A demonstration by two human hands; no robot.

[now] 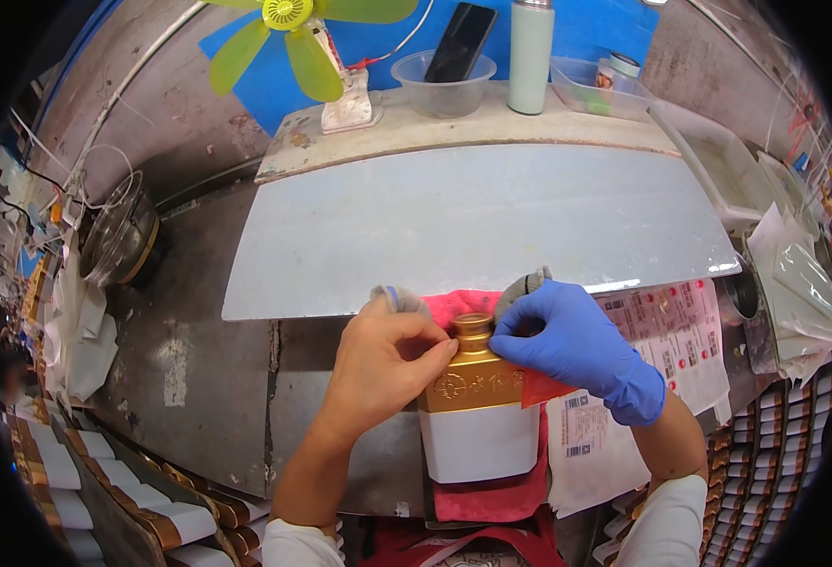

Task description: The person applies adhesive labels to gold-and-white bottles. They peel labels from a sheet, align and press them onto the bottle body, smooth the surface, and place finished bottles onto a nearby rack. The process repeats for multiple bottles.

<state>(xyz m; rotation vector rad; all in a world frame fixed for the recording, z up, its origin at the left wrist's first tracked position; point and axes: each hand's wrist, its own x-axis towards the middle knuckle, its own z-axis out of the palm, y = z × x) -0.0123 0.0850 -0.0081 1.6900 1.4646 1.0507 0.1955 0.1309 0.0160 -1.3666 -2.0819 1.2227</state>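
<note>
A white bottle (482,442) with a gold shoulder and neck lies at the near middle, on a pink-red cloth (492,501). Embossed marks run across its gold part. My bare left hand (386,364) pinches at the left side of the neck, thumb and forefinger together. From the other side my right hand (577,340), in a blue glove, closes its thumb and finger against the neck. Grey fabric shows at the far fingers of both hands. A red piece (546,387) sticks out under the gloved hand.
A grey-white board (482,217) spans the bench beyond my hands. Printed label sheets (662,331) lie at right. Rows of gold-and-white bottles (766,463) flank both sides. Behind stand a green fan (288,14), a tub (444,94) with a phone and a flask (529,61).
</note>
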